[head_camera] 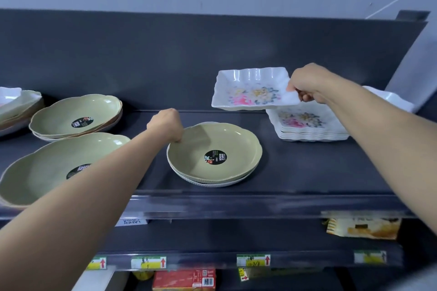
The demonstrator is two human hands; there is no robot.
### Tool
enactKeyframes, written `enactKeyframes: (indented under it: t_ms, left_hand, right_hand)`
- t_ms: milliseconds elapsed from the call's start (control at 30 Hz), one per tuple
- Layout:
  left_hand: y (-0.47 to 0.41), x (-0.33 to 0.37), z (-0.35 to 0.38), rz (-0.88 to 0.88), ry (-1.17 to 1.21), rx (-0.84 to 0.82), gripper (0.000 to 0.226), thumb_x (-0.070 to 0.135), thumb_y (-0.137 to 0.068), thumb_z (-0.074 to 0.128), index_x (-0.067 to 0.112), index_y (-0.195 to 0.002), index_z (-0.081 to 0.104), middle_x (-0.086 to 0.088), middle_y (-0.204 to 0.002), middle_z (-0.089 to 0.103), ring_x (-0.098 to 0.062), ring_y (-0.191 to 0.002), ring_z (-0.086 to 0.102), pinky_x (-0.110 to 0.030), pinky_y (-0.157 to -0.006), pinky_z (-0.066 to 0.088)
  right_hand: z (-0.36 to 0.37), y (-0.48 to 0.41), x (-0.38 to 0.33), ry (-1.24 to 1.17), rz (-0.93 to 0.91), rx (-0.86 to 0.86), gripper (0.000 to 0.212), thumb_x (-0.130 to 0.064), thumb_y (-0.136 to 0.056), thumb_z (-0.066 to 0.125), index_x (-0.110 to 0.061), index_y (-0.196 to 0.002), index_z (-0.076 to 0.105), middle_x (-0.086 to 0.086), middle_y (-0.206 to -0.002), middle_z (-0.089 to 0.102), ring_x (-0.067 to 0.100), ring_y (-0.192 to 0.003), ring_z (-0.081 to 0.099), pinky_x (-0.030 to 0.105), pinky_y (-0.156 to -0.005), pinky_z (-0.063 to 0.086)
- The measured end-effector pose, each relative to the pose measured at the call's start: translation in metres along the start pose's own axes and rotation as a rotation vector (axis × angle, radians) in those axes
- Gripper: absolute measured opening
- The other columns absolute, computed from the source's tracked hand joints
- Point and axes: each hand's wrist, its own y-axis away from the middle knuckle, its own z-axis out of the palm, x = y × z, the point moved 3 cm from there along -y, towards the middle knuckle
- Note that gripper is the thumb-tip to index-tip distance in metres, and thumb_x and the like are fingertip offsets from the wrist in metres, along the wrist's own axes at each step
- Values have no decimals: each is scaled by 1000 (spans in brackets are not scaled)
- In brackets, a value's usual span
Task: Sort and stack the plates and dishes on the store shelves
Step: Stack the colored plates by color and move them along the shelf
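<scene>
A: Dark grey shelving [307, 172] against a pale wall. What sits furthest left of the centre green dish [212, 146]?

B: At the frame edge, well left of it, there's a pile of scalloped dishes [21, 104], partly cut off. Nearer to it stands a back stack of green dishes [75, 113] with a round black label. In front of that lies a larger green dish [42, 170], partly hidden by the left forearm.

A: And the left hand?

B: The left hand [165, 125] is at the centre green dish's left rim, fingers curled over the edge and gripping it. That dish lies flat on a white ribbed dish [212, 184] mid-shelf, with a black label inside.

A: What about to its right?

B: Up and right of it, a floral square plate [250, 90] is in the air, slightly tilted. The right hand [307, 85] pinches its right corner — thumb on the rim, fingers curled beneath. A stack of floral plates [307, 125] stands right of and behind the centre green dish, partly under the raised plate and not touching it. Farther right again, a white dish [390, 99] shows past the right forearm.

A: Below?

B: Under the centre green dish's shelf there are price tags [253, 260] on a rail and a red box [184, 279]. Lower right is a yellow packet [364, 229] — its print is too blurred to read.
</scene>
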Motion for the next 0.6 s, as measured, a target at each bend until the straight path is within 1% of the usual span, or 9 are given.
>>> enactKeyframes:
  t_ms: [67, 100, 200, 267, 433, 500, 533, 567, 600]
  left_hand:
    - [0, 0, -2, -2, -2, 27, 35, -2, -75, 60, 10, -59, 32, -3, -62, 38, -17, -52, 33, -23, -45, 27]
    - [0, 0, -3, -1, -10, 42, 34, -4, -75, 58, 9, -59, 32, -3, -62, 38, -18, -53, 34, -23, -46, 27]
    - [3, 2, -7, 10, -57, 83, 29, -5, -78, 52, 8, -60, 34, -4, -64, 40, -27, -68, 44, -28, -56, 35]
    - [5, 2, -9, 13, -90, 104, 27, -4, -80, 50, 8, -62, 35, -5, -65, 40, -30, -75, 47, -30, -62, 37]
    - [6, -2, -16, -11, -135, 126, 28, -2, -83, 51, 9, -62, 37, -5, -65, 38, -31, -78, 47, -32, -65, 37]
    - [7, -5, -19, -26, -137, 126, 28, -1, -83, 52, 9, -62, 37, -5, -65, 39, -31, -78, 47, -31, -65, 36]
    - [7, -6, -21, -35, -129, 122, 28, -2, -83, 52, 8, -61, 37, -5, -65, 39, -31, -78, 47, -31, -65, 36]
    - [7, -7, -23, -45, -119, 119, 27, -2, -82, 51, 7, -61, 38, -6, -65, 40, -31, -77, 47, -31, -65, 36]
    - [7, -8, -25, -53, -107, 121, 27, -2, -82, 51, 7, -60, 38, -6, -64, 40, -31, -77, 47, -31, -65, 36]
  right_hand:
    - [-3, -1, 5, 30, 10, 3, 21, 2, -88, 50, -7, -69, 47, 7, -58, 39, 17, -47, 32, 24, -47, 24]
    - [-5, -2, 8, 49, 19, 8, 19, 1, -88, 49, -7, -71, 47, 7, -58, 39, 17, -47, 31, 24, -46, 24]
    - [-10, -8, 18, 80, 50, 20, 16, 1, -89, 50, -6, -74, 48, 7, -59, 39, 18, -47, 31, 24, -46, 25]
    - [-14, -13, 27, 89, 73, 28, 18, 2, -89, 49, -5, -73, 48, 8, -59, 40, 18, -47, 32, 24, -46, 25]
    - [-23, -25, 45, 159, 107, 50, 7, 2, -90, 49, -1, -89, 54, 10, -60, 43, 18, -50, 33, 25, -48, 27]
    - [-27, -31, 50, 223, 115, 59, 9, 1, -91, 49, -1, -96, 55, 11, -60, 45, 19, -51, 36, 26, -48, 28]
    - [-30, -32, 52, 259, 114, 62, 8, 0, -91, 48, 0, -94, 55, 12, -60, 46, 19, -51, 36, 26, -48, 28]
    - [-32, -33, 53, 299, 117, 64, 9, 0, -92, 47, 1, -86, 54, 12, -60, 46, 19, -51, 37, 26, -47, 28]
    - [-35, -35, 56, 339, 125, 71, 17, 0, -93, 46, 0, -77, 51, 12, -59, 45, 19, -49, 36, 25, -47, 27]
